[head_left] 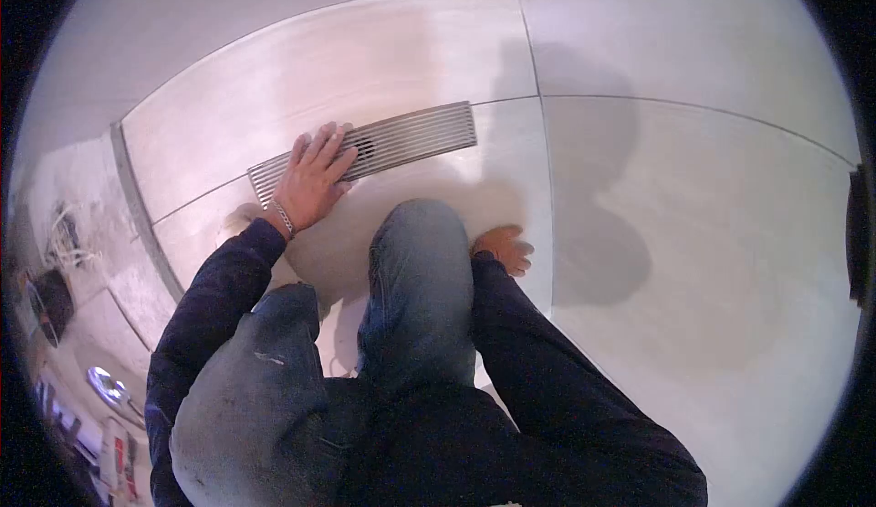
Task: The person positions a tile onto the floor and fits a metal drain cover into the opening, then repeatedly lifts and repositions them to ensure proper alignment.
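Note:
A long metal drain grate [420,135] with narrow parallel slats lies along a joint in the pale floor tiles [392,51]. My left hand [313,178] rests flat on its left half, palm down with the fingers stretched toward the far edge. A chain bracelet circles that wrist. Beside the left fingertips, a dark round opening shows through the slats. Right of my bent knee, my right hand [507,249] leans on the tile with its fingers apart and holds nothing. The sleeve covers part of that wrist.
A raised strip [146,210] edges the tiles on the left. Past it are a dark container [50,306], a shining lamp [109,386] and a pale tangle of cord or strips [68,242]. A wall [182,32] rises behind the tiles; a dark object [858,233] stands far right.

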`<state>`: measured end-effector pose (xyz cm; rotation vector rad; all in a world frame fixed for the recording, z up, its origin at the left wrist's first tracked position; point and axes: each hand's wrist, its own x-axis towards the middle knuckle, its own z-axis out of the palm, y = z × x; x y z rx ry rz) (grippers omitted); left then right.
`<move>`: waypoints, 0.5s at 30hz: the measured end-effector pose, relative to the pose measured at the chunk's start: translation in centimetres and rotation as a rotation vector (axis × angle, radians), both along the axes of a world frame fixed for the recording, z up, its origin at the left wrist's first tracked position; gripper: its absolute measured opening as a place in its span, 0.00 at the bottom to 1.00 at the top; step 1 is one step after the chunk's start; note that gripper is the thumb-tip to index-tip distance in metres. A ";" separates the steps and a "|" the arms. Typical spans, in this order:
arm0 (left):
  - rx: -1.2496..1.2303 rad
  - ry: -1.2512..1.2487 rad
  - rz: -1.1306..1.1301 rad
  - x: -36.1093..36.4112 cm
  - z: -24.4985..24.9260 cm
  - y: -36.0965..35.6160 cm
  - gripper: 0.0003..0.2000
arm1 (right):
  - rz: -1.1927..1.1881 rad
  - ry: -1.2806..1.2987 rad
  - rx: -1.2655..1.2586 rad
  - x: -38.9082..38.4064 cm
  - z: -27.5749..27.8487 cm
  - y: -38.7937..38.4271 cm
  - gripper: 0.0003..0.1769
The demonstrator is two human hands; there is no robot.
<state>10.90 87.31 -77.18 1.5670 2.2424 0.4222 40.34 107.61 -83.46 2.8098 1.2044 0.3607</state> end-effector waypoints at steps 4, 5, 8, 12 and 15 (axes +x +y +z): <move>-0.128 0.066 -0.055 0.4 -0.6 1.5 0.24 | -0.026 0.066 -0.037 0.3 -0.2 0.1 0.36; -0.130 0.068 -0.067 0.5 -0.6 1.8 0.24 | -0.010 0.068 -0.046 0.6 -0.4 0.2 0.37; -0.194 0.071 -0.043 0.8 -0.7 2.1 0.22 | -0.012 0.016 -0.003 0.8 -1.6 0.1 0.39; -0.155 0.081 -0.022 0.8 -0.9 2.2 0.21 | 0.015 0.045 0.013 0.8 -1.9 -0.2 0.40; -0.198 0.109 -0.006 1.5 0.0 2.8 0.20 | 0.002 0.035 -0.002 0.6 -1.4 0.1 0.40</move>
